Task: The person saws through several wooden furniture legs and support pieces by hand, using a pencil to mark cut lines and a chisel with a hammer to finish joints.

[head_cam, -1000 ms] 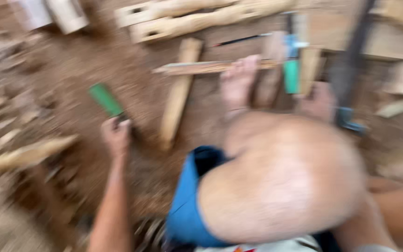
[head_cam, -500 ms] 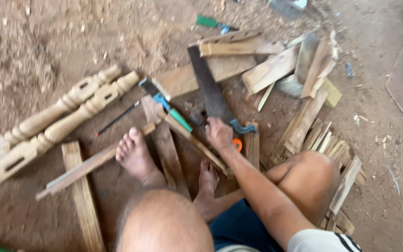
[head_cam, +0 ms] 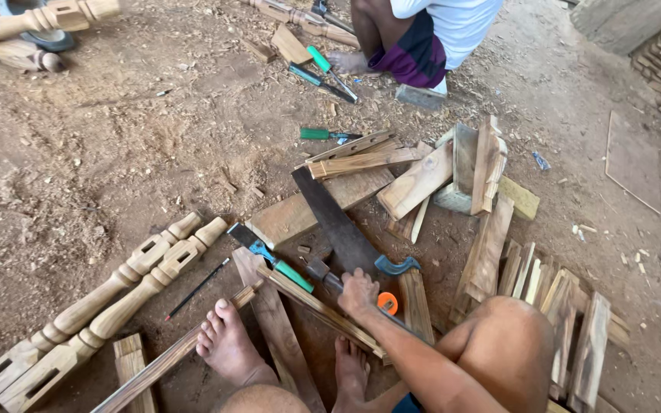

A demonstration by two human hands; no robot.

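Note:
My right hand point(head_cam: 359, 294) is closed around the handle of a dark-headed hammer point(head_cam: 318, 270) lying on the wood in front of me. A small orange object point(head_cam: 388, 304) sits just right of the hand. A handsaw point(head_cam: 336, 219) with a blue grip lies beyond the hand. A green-handled chisel point(head_cam: 274, 264) lies to its left, across a thin wooden strip point(head_cam: 311, 306). My bare feet point(head_cam: 228, 346) rest on a plank point(head_cam: 278, 333). My left hand is out of view.
Two turned wooden legs point(head_cam: 120, 289) and a pencil point(head_cam: 196, 289) lie on the dirt at left. Offcuts are piled at centre point(head_cam: 419, 182) and right point(head_cam: 545, 287). Another person point(head_cam: 421, 37) squats at the top, with green-handled tools point(head_cam: 317, 134) nearby.
The view has swung from my left hand on a green-handled tool to the woodpile, then tilted up to show the other person. My right hand stays at the hammer.

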